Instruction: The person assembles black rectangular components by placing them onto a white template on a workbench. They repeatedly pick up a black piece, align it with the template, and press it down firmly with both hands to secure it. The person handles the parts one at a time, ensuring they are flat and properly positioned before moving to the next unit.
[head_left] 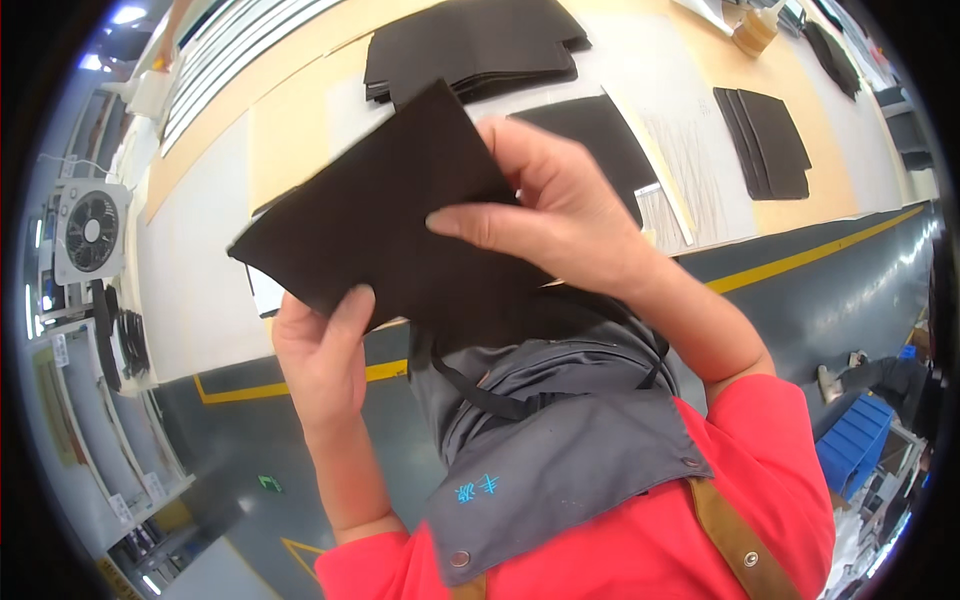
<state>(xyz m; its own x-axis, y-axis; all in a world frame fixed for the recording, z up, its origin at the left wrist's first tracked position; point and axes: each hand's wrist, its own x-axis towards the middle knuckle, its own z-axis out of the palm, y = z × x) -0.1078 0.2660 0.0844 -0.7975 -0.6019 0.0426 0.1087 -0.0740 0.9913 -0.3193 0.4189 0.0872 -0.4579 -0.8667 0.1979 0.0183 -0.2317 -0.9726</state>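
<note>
Between my two hands a flat dark brown or black sheet (370,210), perhaps fabric or leather, is held up tilted above the table's near edge. My left hand (325,345) pinches its lower left edge, thumb on top. My right hand (550,200) grips the right side, its thumb lying across the face and its fingers behind the sheet. Beyond it lies a stack of dark cut pieces (470,45) with notched corners. Another dark piece (595,140) lies partly hidden behind my right hand, next to a pale straight strip (655,165).
The work table (200,290) has a pale top. A smaller stack of dark pieces (765,145) sits at the right, and a tape roll (757,32) at the far right. A white fan (92,230) stands left. A blue bin (855,445) is at lower right.
</note>
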